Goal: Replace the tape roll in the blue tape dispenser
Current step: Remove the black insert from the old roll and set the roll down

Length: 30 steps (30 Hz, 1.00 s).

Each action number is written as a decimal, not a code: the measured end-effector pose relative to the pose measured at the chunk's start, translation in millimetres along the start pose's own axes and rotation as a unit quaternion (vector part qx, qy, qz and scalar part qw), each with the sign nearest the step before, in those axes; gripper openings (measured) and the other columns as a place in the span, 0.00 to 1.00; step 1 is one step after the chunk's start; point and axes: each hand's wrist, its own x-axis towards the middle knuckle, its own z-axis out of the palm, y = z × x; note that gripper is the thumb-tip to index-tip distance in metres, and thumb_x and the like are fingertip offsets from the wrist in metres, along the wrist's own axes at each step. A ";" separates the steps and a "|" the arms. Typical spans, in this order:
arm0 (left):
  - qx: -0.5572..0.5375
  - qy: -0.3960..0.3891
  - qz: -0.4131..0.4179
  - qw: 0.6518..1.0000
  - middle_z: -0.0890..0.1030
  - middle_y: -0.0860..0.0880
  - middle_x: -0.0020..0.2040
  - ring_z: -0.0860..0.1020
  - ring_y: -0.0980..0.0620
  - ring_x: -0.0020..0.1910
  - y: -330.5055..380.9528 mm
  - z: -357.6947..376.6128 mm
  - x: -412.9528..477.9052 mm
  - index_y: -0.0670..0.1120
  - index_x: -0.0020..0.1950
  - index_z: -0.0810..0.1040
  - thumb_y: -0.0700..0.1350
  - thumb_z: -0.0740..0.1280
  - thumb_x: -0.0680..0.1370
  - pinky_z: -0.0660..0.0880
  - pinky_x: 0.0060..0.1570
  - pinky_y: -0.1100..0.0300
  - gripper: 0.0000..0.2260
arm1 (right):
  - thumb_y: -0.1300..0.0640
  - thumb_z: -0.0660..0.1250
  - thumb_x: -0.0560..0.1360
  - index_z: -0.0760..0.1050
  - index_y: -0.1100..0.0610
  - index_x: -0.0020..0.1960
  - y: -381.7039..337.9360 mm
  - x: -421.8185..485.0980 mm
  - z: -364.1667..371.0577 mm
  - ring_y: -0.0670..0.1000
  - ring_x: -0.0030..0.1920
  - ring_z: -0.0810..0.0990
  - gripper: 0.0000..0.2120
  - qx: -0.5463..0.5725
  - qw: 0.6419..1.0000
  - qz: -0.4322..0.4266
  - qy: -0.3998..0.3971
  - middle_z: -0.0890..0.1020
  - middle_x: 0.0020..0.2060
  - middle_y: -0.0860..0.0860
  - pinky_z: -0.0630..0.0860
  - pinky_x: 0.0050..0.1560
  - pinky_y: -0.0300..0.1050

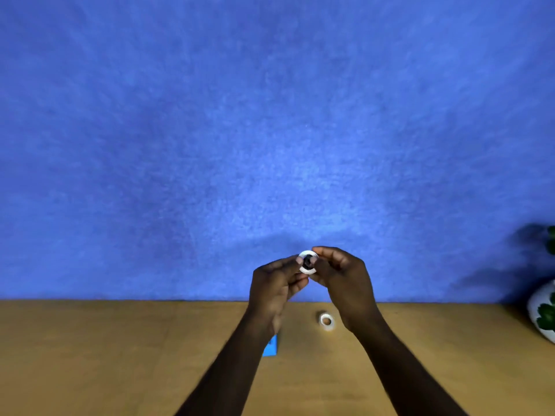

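Both hands are raised in front of the blue wall, pinching one small white tape roll (307,254) with a dark hub in its centre. My left hand (277,283) grips its left side and my right hand (342,274) grips its right side. A second clear-white tape roll (326,321) lies flat on the wooden table, just below my right wrist. The blue tape dispenser (271,346) rests on the table, mostly hidden behind my left forearm; only a small blue corner shows.
The wooden table (120,355) runs along the bottom, backed by a blue wall (270,130). A white pot with a green plant (545,313) stands at the table's far right edge.
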 end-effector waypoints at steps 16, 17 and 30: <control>0.048 0.007 0.121 0.992 0.88 0.44 0.42 0.87 0.51 0.45 36.9 37.9 -24.9 0.47 0.41 0.89 0.38 0.71 0.78 0.81 0.43 0.63 0.09 | 0.63 0.71 0.74 0.85 0.56 0.47 -50.4 -4.7 -10.2 0.56 0.48 0.86 0.06 0.070 0.998 -0.003 0.003 0.88 0.43 0.55 0.82 0.51 0.50; 0.048 0.009 0.125 0.991 0.88 0.44 0.42 0.87 0.51 0.44 36.7 38.6 -25.8 0.48 0.41 0.89 0.38 0.71 0.78 0.81 0.43 0.63 0.10 | 0.64 0.71 0.74 0.85 0.57 0.48 -50.4 -4.8 -9.8 0.55 0.48 0.86 0.06 0.069 0.998 -0.003 0.004 0.88 0.43 0.54 0.83 0.50 0.49; 0.114 0.053 0.192 0.973 0.89 0.49 0.41 0.87 0.50 0.45 34.4 39.7 -33.9 0.56 0.40 0.88 0.41 0.71 0.78 0.83 0.49 0.54 0.12 | 0.64 0.70 0.74 0.86 0.53 0.46 -56.0 -11.8 -7.2 0.53 0.46 0.87 0.08 0.052 0.998 -0.024 0.004 0.88 0.42 0.52 0.82 0.49 0.48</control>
